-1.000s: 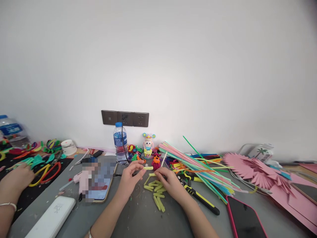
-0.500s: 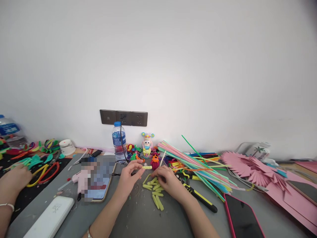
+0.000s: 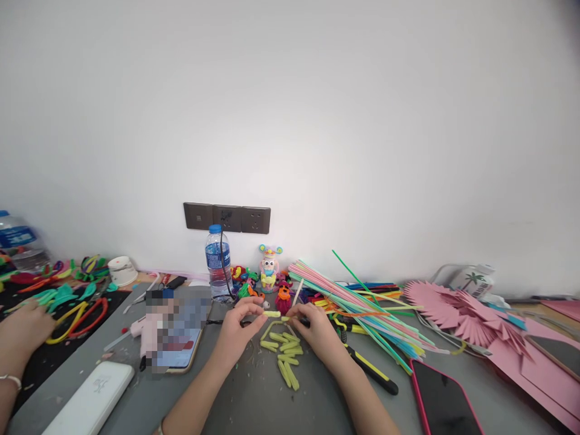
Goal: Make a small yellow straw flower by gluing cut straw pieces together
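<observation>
Between the thumb and fingers of my left hand (image 3: 242, 326) is a short yellow-green pipe cleaner piece (image 3: 272, 314), pointing right. My right hand (image 3: 315, 329) is pinched close by, at the end of a bent yellow-green pipe cleaner strip (image 3: 273, 322); its fingertips partly cover it. Below and between both hands, several folded yellow-green pipe cleaner pieces (image 3: 290, 349) lie on the grey mat (image 3: 254, 405). Just behind the hands stand a small orange and magenta figure (image 3: 284, 297) and a pale figure with big eyes (image 3: 269, 266).
Right of my hands lie black-and-yellow pliers (image 3: 371, 371), a bundle of pipe cleaners (image 3: 362, 302) and a red-cased phone (image 3: 446, 399). Leftward are a water bottle (image 3: 218, 260), a pink glue gun (image 3: 147, 335), a power bank (image 3: 86, 399) and another person's hand (image 3: 29, 326) near scissors (image 3: 97, 320).
My right hand has risen from the pile, bringing a yellow-green strip up near the piece in my left hand. The left hand has shifted slightly right.
</observation>
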### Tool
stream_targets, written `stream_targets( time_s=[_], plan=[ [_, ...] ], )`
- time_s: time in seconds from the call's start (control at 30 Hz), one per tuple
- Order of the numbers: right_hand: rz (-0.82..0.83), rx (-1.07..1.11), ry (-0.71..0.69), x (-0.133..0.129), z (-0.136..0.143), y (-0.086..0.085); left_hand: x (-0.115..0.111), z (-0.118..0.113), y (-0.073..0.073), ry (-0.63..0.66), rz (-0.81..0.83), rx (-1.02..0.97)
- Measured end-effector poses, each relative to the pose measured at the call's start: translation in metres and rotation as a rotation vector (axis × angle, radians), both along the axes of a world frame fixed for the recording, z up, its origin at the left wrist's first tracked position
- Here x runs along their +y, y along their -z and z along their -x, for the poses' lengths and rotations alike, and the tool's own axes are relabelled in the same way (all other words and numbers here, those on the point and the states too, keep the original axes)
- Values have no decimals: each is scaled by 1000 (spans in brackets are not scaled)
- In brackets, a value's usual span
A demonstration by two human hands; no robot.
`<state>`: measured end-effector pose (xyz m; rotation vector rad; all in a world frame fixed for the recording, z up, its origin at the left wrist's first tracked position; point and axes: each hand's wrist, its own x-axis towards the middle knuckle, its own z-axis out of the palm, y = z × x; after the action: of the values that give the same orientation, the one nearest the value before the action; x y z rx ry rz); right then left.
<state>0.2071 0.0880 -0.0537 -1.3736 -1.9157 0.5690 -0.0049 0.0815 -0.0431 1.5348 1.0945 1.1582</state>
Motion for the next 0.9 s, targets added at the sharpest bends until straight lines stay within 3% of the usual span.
stream_targets(
  time_s=[0.27, 0.47, 0.9],
  plan=[
    [-27, 285, 44, 3, -2, -2, -7, -6, -9, 10, -11, 125],
    [236, 544, -87, -3, 4, -12, -7, -7, -6, 33, -5, 162],
    [400, 613, -177, -13, 14, -23, -9, -8, -6, 94, 32, 202]
  ],
)
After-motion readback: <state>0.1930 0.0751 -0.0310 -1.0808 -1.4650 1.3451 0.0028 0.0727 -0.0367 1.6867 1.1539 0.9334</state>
